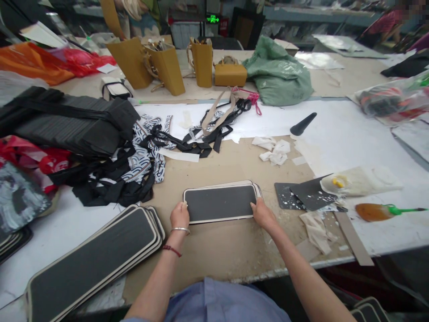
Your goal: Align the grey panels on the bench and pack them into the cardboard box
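Observation:
Between my hands is a small stack of dark grey rectangular panels (219, 203) with rounded corners and pale edges, over the brown board on the table. My left hand (180, 216) grips the stack's left end, thumb on top. At the right end, my right hand (263, 213) pinches the edge the same way. The fingers under the panels are hidden. To the left lies a larger stack of similar long panels (90, 264), slightly fanned. Black and patterned fabric strips (144, 156) are heaped beyond it.
Right of me are glue-spattered dark sheets (311, 192), crumpled tissue (317, 230), an amber bottle with a green nozzle (375, 212) and a grey strip (354, 239). Bundled black pieces (70, 120) sit at the left. Mustard boxes (167, 67) and a green bag (281, 74) stand behind.

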`<state>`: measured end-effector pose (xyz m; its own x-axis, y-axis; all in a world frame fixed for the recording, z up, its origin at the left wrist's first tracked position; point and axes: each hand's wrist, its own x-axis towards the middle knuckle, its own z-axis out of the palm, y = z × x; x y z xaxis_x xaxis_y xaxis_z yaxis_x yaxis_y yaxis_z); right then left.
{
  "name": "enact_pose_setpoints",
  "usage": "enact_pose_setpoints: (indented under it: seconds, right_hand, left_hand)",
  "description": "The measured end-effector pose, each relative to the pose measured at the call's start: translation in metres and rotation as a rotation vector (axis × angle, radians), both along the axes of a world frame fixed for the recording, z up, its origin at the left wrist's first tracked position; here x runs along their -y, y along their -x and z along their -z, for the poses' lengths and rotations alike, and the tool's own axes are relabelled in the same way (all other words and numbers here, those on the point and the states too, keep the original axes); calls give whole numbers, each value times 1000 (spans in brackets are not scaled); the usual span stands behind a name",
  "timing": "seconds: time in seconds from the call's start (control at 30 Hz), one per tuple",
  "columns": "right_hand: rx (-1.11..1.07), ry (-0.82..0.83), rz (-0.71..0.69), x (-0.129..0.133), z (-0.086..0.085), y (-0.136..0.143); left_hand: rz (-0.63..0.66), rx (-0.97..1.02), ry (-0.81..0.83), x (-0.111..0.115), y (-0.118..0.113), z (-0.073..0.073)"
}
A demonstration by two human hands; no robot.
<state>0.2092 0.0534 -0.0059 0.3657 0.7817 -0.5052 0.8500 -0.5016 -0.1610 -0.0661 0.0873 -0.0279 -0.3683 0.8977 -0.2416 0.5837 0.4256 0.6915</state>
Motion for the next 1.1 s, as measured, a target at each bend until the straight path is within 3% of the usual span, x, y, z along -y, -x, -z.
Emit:
enact_pose_setpoints:
  seconds: [0.47, 0.77, 1.1]
  right_hand:
    - [-49, -63, 10, 3, 2, 0]
    - [-57, -121, -13, 5, 8, -7]
    - [-93, -272, -62, -12, 11, -18]
  left_hand:
    - [6, 20, -6, 1, -1, -2]
    - [12, 165, -82, 6, 6, 5]
    - [-17, 257, -117, 4, 12, 1]
